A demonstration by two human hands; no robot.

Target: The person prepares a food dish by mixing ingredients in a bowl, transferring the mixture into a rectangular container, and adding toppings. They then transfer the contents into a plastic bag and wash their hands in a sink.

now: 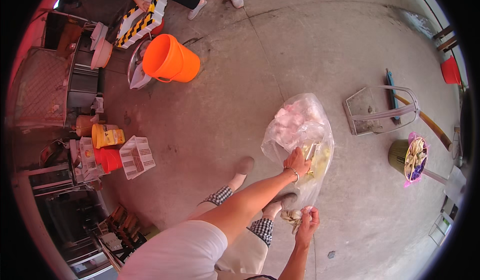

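Observation:
A large clear plastic bag (275,145) lies on the concrete floor in front of my feet. Pink-white contents (290,124) fill its far part, and yellowish material (319,163) shows nearer. My left hand (297,161), with a bracelet at the wrist, reaches down onto the bag over the yellowish material. Its fingers are curled beside a pale, shiny piece; whether they grip it is unclear. Closer to me, my right hand (308,222) pinches the gathered edge of the bag. A crumpled beige cloth or glove (291,219) hangs at that hand's fingers.
An orange bucket (189,64) stands ahead left, near a person's hand (143,6) on a striped white box (155,19). A white plastic basket (137,158) sits left. Rightward are a metal-framed dustpan (369,116), a broom (433,124) and a lined waste bin (398,156).

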